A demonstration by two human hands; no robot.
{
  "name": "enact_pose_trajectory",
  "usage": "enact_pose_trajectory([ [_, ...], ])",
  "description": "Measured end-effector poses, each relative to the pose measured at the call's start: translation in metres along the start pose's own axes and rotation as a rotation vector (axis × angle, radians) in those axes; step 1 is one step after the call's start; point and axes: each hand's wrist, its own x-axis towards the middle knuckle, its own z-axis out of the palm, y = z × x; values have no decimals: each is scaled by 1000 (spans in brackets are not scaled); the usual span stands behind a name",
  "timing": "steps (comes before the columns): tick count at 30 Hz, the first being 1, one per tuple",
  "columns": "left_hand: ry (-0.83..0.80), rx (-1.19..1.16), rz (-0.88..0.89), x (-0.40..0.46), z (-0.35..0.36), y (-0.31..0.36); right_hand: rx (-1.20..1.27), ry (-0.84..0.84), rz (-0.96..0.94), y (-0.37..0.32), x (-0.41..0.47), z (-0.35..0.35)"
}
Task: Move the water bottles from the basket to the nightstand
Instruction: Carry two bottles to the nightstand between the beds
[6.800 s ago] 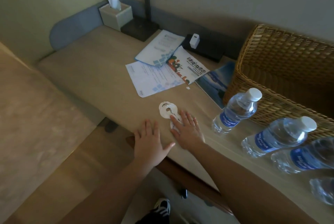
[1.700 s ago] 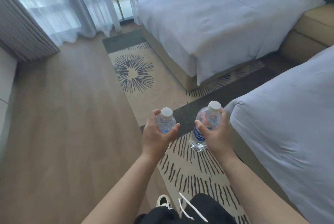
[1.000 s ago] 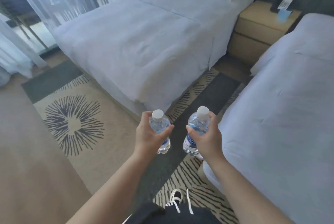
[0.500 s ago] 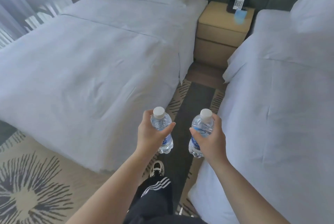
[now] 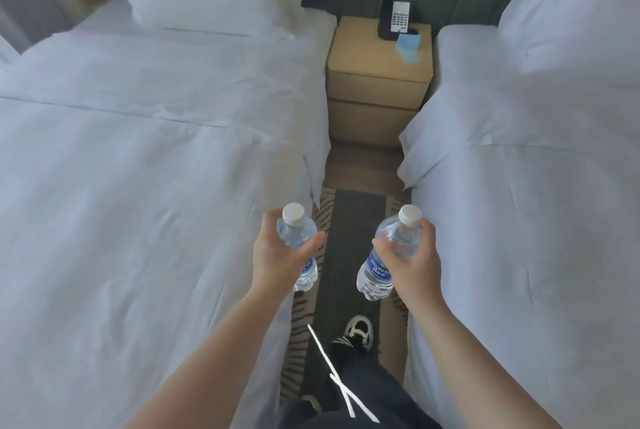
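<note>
Since half a second ago the person has stepped further up the aisle between the two beds, and the nightstand (image 5: pixel 379 58) now sits squarely ahead at the far end instead of off toward the upper right; both bottles remain carried in the same way.

The left hand (image 5: pixel 277 255) has its fingers (image 5: pixel 313 242) and thumb curled round the left water bottle (image 5: pixel 298 248), gripping it about the shoulder, cap up and nearly upright. The right hand (image 5: pixel 412 257) grips the right water bottle (image 5: pixel 382 260) the same way, its white cap tilted toward the right and its base swung inward over the rug. The two bottles are apart, held in the air above the dark rug runner (image 5: pixel 356 221), near the camera and well short of the nightstand.

On the nightstand top, a telephone (image 5: pixel 394 18) stands at the far edge with a pale blue card (image 5: pixel 408 48) just in front of it, on the right; the left and near part of the top looks free for the bottles. The left bed (image 5: pixel 138 169) and right bed (image 5: pixel 536 169) close in the aisle on both sides.

Judging from this, the carry is well along: what remains is walking the rest of the aisle and setting both bottles upright on the nightstand. The basket is not in view.
</note>
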Motion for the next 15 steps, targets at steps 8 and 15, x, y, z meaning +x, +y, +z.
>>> enact_pose_trajectory([
  [8, -28, 29, 26, 158, 76, 36, -1, 21, 13, -3, 169, 26],
  [15, -29, 45, 58, 305, 142, 105, 5, 70, -9, -32, 351, 16],
])
